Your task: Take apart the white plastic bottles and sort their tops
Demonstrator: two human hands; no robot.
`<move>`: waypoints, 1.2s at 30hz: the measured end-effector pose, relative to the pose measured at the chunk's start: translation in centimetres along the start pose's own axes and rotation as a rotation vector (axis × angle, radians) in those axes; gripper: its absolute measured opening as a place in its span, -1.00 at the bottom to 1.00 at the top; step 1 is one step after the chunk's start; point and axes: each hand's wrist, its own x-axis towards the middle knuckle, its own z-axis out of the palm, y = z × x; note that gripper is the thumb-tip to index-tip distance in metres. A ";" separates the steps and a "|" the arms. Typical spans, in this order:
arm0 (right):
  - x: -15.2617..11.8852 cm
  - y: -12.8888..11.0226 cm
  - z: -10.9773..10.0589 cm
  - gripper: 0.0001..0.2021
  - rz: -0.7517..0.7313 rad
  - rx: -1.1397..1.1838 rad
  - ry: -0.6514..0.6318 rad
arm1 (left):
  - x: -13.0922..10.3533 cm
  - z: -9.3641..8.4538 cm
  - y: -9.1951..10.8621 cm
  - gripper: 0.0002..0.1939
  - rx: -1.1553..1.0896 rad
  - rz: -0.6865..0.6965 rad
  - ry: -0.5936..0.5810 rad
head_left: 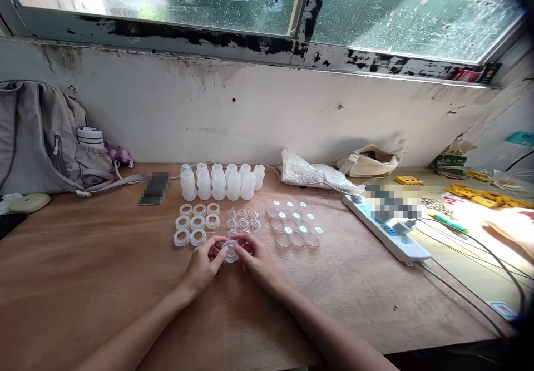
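Observation:
My left hand (pixel 203 265) and my right hand (pixel 257 260) meet over the near middle of the table. Their thumbs and fingers pinch opposite sides of a translucent bottle collar ring (pixel 231 252). Whether a teat sits inside it is too small to tell. Just beyond my fingertips lie several clear bottle teats (pixel 242 223) in rows. To their left are rows of whitish collar rings (pixel 197 222). Several clear domed caps (pixel 297 238) with small pale dots lie on the right. Frosted small bottles (pixel 218 184) stand upright in two rows behind.
A phone (pixel 154 188) lies left of the bottles, near a grey backpack (pixel 37 137). A white power strip (pixel 386 229) with cables lies at right. A white plastic package (pixel 312 172) and a cream pouch (pixel 369 161) rest against the wall. Yellow parts (pixel 488 196) lie far right.

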 end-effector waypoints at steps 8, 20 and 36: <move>0.0 0.7 0.3 -0.81 -0.018 -0.057 -0.023 | -0.2 -0.1 0.4 -0.78 0.155 0.023 0.017; -0.2 0.8 1.0 -0.88 -0.089 -0.176 0.067 | -0.6 0.5 0.7 -0.91 0.285 0.105 0.071; 0.1 0.9 0.4 -0.77 -0.127 -0.091 0.069 | -0.2 0.5 0.6 -0.80 0.208 0.045 0.105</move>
